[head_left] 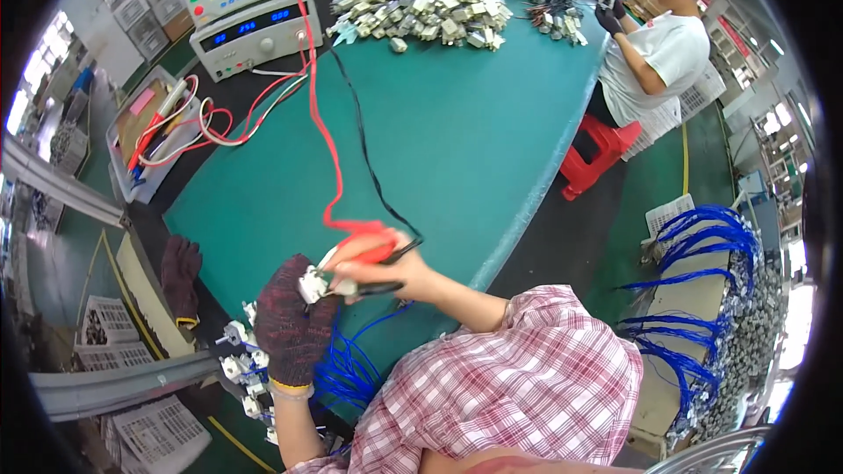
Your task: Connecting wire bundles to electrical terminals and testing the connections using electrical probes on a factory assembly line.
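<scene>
Gloved left hand point(294, 320) grips a small white connector block point(313, 283) over the green table point(457, 140) edge. Bare right hand point(386, 268) pinches red and black test probes point(373, 250) against it. Two grey testers point(250, 4) with yellow and blue displays stand far behind.

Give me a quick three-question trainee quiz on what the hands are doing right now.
1. True or false: the left hand wears a knit glove.
2. What does the right hand hold? A) a screwdriver B) red and black probes C) a tape roll
3. Fill in: the red lead runs across the green table up to the ______ at the far left.

Key
1. True; the gloved hand holds a small white part.
2. B; the probes are pressed toward the white part.
3. Tester; two stacked units with lit displays.
</scene>
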The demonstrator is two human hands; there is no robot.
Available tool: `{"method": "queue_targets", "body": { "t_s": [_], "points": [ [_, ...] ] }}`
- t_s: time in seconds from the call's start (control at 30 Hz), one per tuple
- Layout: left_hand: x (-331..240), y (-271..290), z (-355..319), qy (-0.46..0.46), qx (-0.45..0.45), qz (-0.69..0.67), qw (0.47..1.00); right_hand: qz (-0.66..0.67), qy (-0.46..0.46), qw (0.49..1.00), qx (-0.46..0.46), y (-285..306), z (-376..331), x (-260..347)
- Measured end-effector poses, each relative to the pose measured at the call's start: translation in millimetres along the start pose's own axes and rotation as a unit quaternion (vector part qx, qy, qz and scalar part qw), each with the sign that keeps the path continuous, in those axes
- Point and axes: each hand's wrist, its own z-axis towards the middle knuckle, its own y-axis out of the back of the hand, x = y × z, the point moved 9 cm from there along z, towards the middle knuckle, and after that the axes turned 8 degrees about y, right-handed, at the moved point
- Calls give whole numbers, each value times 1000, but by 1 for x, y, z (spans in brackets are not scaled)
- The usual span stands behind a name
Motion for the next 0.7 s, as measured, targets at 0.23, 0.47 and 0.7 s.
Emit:
{"method": "queue_targets", "body": {
  "t_s": [0.23, 0.47, 0.7],
  "points": [
    [55, 79, -30, 170, -81, 90, 978, -67, 129, 972, -185, 98, -2, 58],
    [6, 34, -4, -9, -9, 258, 966, -94, 157, 958, -221, 120, -8, 69],
    [-41, -117, -14, -129, 223, 60, 965, -107, 132, 961, -217, 108, -13, 61]
  ]
}}
